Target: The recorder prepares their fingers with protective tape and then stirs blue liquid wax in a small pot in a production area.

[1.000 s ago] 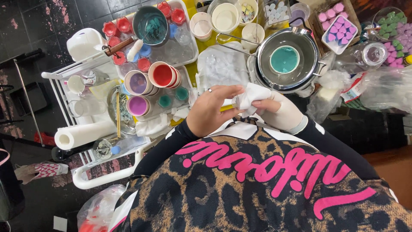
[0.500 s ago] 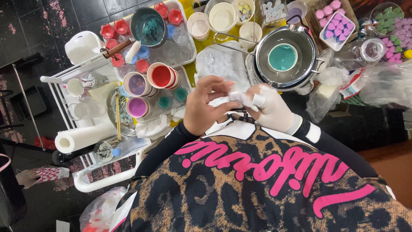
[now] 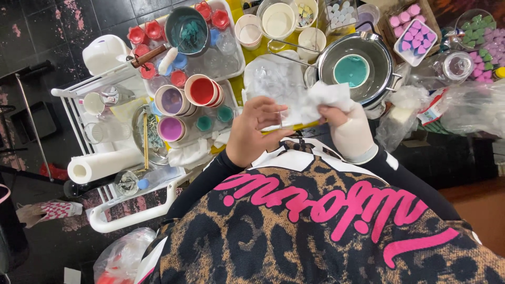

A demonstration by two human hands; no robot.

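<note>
My bare left hand (image 3: 258,131) and my right hand (image 3: 350,131), which wears a white glove, both pinch a crumpled white paper towel (image 3: 322,99) just in front of my chest. The towel spreads between the two hands, over the near edge of the work surface. A thin yellow strip (image 3: 294,126) shows right under it. Beyond the hands stands a steel pot (image 3: 381,58) with a small bowl of teal liquid (image 3: 351,71) inside. A clear plastic bag (image 3: 271,79) lies beside the pot.
A white cart (image 3: 113,79) on the left carries red, purple and teal cups (image 3: 202,90), a dark bowl (image 3: 187,29) and a paper roll (image 3: 102,164). Cream cups (image 3: 279,20) stand at the back. Trays of pink (image 3: 413,34) and green and purple pieces (image 3: 481,31) sit at the right.
The hands were pressed together around the bunched towel. They have drawn apart a little and the towel is now opened out between them.
</note>
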